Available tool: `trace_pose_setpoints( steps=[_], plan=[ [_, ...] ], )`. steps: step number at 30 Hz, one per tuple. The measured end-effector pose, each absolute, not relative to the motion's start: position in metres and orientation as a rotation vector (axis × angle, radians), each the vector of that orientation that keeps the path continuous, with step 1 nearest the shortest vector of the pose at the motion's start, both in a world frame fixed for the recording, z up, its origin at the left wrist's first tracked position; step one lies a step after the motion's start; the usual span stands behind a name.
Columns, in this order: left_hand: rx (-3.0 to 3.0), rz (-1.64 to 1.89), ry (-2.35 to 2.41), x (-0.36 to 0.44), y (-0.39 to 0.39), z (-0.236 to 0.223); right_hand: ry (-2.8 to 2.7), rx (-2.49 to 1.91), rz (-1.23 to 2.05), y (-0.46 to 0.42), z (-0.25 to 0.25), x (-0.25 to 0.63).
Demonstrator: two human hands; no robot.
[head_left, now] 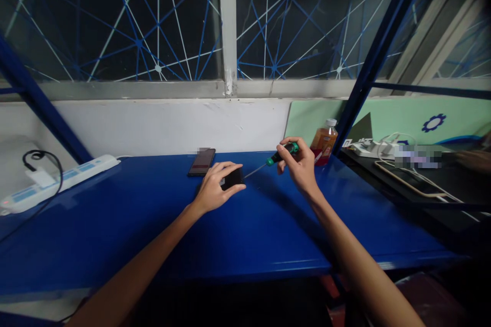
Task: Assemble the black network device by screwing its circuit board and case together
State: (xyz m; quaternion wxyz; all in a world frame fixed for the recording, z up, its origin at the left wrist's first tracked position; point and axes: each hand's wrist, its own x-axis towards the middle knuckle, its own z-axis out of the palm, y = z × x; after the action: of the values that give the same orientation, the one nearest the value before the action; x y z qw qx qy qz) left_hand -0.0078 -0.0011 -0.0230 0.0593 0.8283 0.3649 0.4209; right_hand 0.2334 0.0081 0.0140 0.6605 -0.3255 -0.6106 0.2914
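My left hand grips a small black box-shaped object on the blue table, thumb and fingers on opposite sides of it. What the object is I cannot make out. In my right hand is a screwdriver with a green and black handle. Its thin metal shaft slants down to the left, and the tip is at or very close to the right end of the black object. Whether the tip touches is too small to tell. A dark smartphone lies flat just behind my left hand.
A white power strip with a plugged-in charger lies at the left. A bottle of orange drink stands behind my right hand, beside a blue frame post. On the black surface to the right are cables and another phone. The blue table ends at a front edge.
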Motion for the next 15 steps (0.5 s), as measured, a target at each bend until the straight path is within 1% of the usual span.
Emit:
trace_pose_setpoints(
  steps=[2, 6, 8, 12, 15],
  plan=[
    [2.502, 1.28, 1.107, -0.0079, -0.0008, -0.0231, -1.408, -0.747, 0.662, 0.0076, 0.0143, 0.2341],
    [2.503, 1.296, 1.102, -0.0081, 0.0003, -0.0238, -1.434, -0.659, 0.792, 0.0084, 0.0154, 0.236],
    [2.505, 1.294, 1.103, -0.0079, 0.0003, -0.0242, -1.428, -0.68, 0.757, 0.009, 0.0153, 0.236],
    [2.5, 1.282, 1.119, -0.0074, -0.0004, -0.0243, -1.423, -0.823, 0.561, 0.0091, 0.0137, 0.2361],
    [2.495, 1.29, 1.134, -0.0072, -0.0005, -0.0246, -1.453, -0.775, 0.65, 0.0092, 0.0138, 0.2377]
  ],
)
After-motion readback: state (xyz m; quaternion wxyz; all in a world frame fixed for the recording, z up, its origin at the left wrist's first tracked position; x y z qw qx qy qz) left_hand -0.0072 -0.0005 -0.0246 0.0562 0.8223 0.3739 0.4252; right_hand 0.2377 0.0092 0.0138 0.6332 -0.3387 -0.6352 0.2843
